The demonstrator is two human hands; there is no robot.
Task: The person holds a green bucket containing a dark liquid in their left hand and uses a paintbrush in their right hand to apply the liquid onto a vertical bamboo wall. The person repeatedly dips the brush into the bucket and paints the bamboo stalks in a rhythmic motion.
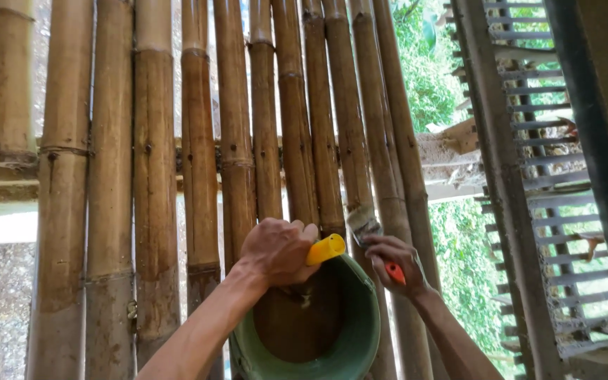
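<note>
The right hand (397, 262) has its fingers curled tight round a paintbrush (374, 243), pinching the orange handle low down so that only its tip shows below the knuckles; the pale, worn bristles stand up just above the fingers and rest against one of the bamboo poles (360, 141). The left hand (276, 250) is closed over a yellow grip (326, 249) on the handle of a green bucket (350, 352), fingers wrapped and pressed together, and the bucket hangs just below and between the two hands, tipped so its brownish inside faces the viewer.

By the look of it, the work in hand is coating the bamboo: the poles left of the fingers look darker and wetter low down, while higher up they are paler. I would judge the brush to be mid-stroke or just arriving at the pole. The next move seems to call for a steady pull along the cane, keeping the bucket level enough not to spill.

Beyond the fingers to the right a grey louvred shutter (529, 176) stands open, with green foliage (431, 77) behind it.

Hard to make out: whether any liquid lies in the bucket, how loaded the bristles are, and how the poles are fixed, since their tops and feet are cut off
</note>
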